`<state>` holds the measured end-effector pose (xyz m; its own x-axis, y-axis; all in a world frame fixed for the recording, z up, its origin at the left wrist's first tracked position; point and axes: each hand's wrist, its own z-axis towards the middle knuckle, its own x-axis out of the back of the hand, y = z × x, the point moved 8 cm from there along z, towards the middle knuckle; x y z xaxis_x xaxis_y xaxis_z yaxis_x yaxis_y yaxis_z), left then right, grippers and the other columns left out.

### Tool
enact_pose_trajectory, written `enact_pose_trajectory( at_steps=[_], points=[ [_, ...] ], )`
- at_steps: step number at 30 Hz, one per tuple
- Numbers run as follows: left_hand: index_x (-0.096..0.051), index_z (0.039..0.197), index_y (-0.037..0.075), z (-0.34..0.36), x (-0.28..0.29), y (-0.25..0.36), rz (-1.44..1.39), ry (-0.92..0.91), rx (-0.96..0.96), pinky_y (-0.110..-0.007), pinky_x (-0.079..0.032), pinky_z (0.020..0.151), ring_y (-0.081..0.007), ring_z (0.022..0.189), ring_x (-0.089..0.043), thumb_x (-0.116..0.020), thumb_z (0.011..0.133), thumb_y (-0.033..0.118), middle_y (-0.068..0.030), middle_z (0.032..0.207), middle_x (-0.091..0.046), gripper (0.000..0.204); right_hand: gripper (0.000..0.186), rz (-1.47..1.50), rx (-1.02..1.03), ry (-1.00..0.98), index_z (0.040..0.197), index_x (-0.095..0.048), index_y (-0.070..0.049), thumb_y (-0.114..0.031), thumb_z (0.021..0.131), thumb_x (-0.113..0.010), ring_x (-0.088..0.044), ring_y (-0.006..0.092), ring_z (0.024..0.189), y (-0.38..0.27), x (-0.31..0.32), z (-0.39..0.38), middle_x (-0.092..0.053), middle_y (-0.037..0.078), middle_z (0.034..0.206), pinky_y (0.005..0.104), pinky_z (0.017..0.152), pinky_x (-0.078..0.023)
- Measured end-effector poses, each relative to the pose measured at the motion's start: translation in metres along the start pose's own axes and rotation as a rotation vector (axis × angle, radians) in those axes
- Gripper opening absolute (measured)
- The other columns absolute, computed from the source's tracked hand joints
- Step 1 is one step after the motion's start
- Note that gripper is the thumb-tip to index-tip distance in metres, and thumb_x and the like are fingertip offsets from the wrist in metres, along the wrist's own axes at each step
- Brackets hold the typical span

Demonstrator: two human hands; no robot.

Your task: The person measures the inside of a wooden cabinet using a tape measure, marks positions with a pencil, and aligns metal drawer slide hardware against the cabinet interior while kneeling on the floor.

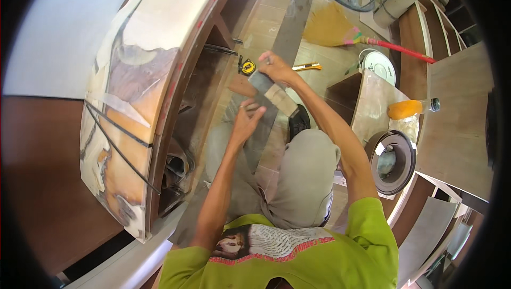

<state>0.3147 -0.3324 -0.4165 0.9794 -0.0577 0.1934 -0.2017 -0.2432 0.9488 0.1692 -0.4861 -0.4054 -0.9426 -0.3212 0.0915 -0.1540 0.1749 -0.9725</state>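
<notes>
My right hand (277, 68) is closed at the upper end of a flat strip (280, 99), grey near the fingers and tan toward the lower end. The strip slants over the floor in front of my knees; its exact kind is unclear. My left hand (249, 121) is just below and left of it, fingers apart and holding nothing visible. Beyond those fingers is a brown flat piece (242, 85). A yellow and black tape measure (247, 67) lies left of my right hand, and a yellow utility knife (307, 67) lies right of it.
A marble-patterned cabinet (139, 70) with open compartments stands close on my left. To the right are a wooden box (367, 100), a brown edging roll (391, 162) and an orange-filled bottle (405, 109). Farther off are a broom (330, 27) and a white bucket (379, 66).
</notes>
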Motion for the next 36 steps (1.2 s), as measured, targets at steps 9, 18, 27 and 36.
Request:
enact_pose_trajectory(
  at_steps=[9, 18, 27, 36],
  points=[
    [-0.057, 0.122, 0.006, 0.057, -0.112, -0.033, -0.582, -0.111, 0.258, -0.036, -0.056, 0.077, -0.0169, 0.094, -0.064, -0.063, 0.097, 0.029, -0.004, 0.108, -0.064, 0.034, 0.024, -0.206, 0.239, -0.009, 0.11, -0.057, -0.005, -0.022, 0.093, -0.062, -0.062, 0.0254, 0.098, 0.07, 0.018, 0.036, -0.064, 0.011, 0.106, 0.0441, 0.087, -0.05],
    [-0.055, 0.123, 0.004, 0.063, -0.086, -0.046, -0.62, -0.061, 0.2, -0.038, -0.057, 0.086, -0.02, 0.101, -0.066, -0.061, 0.098, 0.024, -0.0077, 0.112, -0.065, 0.033, 0.063, -0.352, -0.514, 0.633, 0.127, -0.047, 0.004, -0.026, 0.078, -0.072, -0.067, 0.0332, 0.085, 0.308, 0.137, -0.016, -0.063, 0.023, 0.11, 0.0416, 0.07, -0.057],
    [-0.055, 0.119, 0.005, 0.019, -0.069, -0.082, -0.591, 0.011, 0.289, -0.037, -0.057, 0.083, -0.0187, 0.095, -0.066, -0.062, 0.097, 0.024, -0.0063, 0.107, -0.066, 0.03, 0.018, -0.013, -0.579, 0.445, 0.082, -0.064, 0.002, -0.015, 0.082, -0.061, -0.07, 0.0268, 0.074, 0.382, 0.105, -0.025, -0.068, 0.018, 0.081, 0.039, 0.059, -0.056],
    [-0.055, 0.116, 0.005, -0.015, 0.01, -0.132, -0.432, 0.185, 0.366, -0.037, -0.057, 0.083, -0.0186, 0.095, -0.066, -0.063, 0.097, 0.026, -0.0067, 0.106, -0.065, 0.029, 0.022, 0.197, -0.73, 0.353, 0.074, -0.064, 0.002, -0.017, 0.083, -0.071, -0.067, 0.0235, 0.055, 0.314, 0.002, -0.038, -0.068, 0.014, 0.067, 0.036, 0.052, -0.057]
  ],
)
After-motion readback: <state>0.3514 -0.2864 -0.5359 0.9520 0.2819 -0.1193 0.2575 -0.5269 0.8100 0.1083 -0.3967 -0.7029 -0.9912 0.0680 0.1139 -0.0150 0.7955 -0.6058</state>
